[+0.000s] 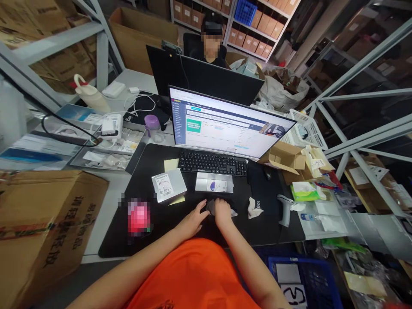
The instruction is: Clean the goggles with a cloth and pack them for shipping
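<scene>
Just in front of my body, my right hand [222, 213] is closed over a small dark grey, soft-looking item [210, 207] on the black desk mat. My fingers cover much of it, so its kind is unclear. My left hand [194, 219] lies beside it on the left, thumb and fingers apart, the fingertips at its edge. Beyond my hands lies a flat silver-white box [214, 183] with a purple picture, below the keyboard [212, 165]. A square white box [169, 184] with a printed label sits to the left, on yellow paper.
A lit monitor [225, 122] stands behind the keyboard; another person [212, 43] sits beyond it. Rightward lie a crumpled tissue [254, 208], a barcode scanner [285, 210] and a mouse [267, 173]. A large carton [48, 231] is at left, a blue crate [325, 274] at lower right.
</scene>
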{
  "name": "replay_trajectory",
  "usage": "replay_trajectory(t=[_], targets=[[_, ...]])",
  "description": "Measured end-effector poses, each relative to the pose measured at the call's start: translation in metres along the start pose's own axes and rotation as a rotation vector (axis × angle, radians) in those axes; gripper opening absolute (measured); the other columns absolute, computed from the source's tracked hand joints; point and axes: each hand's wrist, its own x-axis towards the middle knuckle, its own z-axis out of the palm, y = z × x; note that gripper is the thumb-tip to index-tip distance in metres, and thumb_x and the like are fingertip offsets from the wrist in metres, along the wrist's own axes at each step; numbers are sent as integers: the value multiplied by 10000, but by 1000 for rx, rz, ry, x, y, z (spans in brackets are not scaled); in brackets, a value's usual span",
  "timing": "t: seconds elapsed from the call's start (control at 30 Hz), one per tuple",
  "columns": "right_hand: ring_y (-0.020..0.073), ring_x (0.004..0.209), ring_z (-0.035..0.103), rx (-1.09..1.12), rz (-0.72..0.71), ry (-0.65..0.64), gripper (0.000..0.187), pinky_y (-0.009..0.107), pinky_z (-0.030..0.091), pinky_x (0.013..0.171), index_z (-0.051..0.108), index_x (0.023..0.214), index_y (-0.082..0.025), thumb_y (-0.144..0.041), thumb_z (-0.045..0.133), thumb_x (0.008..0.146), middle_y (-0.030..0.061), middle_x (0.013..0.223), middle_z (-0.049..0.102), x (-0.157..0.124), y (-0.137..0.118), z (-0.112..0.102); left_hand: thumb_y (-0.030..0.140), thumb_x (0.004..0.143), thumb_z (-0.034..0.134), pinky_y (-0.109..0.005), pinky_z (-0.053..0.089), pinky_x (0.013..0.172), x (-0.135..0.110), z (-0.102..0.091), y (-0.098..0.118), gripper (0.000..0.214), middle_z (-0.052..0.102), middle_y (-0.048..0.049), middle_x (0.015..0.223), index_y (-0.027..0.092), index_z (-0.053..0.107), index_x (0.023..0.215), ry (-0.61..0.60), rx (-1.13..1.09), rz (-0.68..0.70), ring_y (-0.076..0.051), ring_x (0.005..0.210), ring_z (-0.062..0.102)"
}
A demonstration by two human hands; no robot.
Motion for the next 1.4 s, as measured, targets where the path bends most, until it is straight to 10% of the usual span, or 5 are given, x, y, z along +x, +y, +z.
replay_trajectory(t=[0.23,0.53,0.87,1.1,1.4], targets=[[244,1199,612,184,-240,65,398,401,493,1040,656,1275,-237,-206,637,878,102,1245,683,-38,34,-20,239,876,678,-574,458,1055,11,4,-3,419,382,-128,1529,178,562,1274,64,27,-38,-339,1351,442],[352,1414,410,221,-18,260,499,532,460,1087,516,1387,-124,-219,561,899,226,1492,438,-110,48,26,233,854,702,-561,471,1040,26,13,-4,622,394,-146,1504,220,447,1421,76,52,-70,-348,1325,468],[314,1266,558,183,-27,264,603,459,503,1027,538,1351,-189,-149,662,762,166,1400,533,-90,49,13,140,773,734,-501,400,1134,14,4,-8,803,304,-122,1563,305,379,1475,90,12,-103,-320,1402,403],[446,1469,210,8,-122,244,1261,660,150,1169,247,1549,-177,-363,916,496,239,1593,248,-58,31,-1,346,935,614,-542,486,1010,26,10,-33,455,516,-121,1405,194,513,1352,130,3,-348,-292,1235,548],[312,1162,509,36,-211,177,845,441,438,1008,419,1464,-124,-223,737,687,167,1281,563,-44,49,-6,373,945,602,-408,570,840,25,-6,-32,315,649,-80,1144,156,610,1174,-54,-84,-438,-200,973,653]])
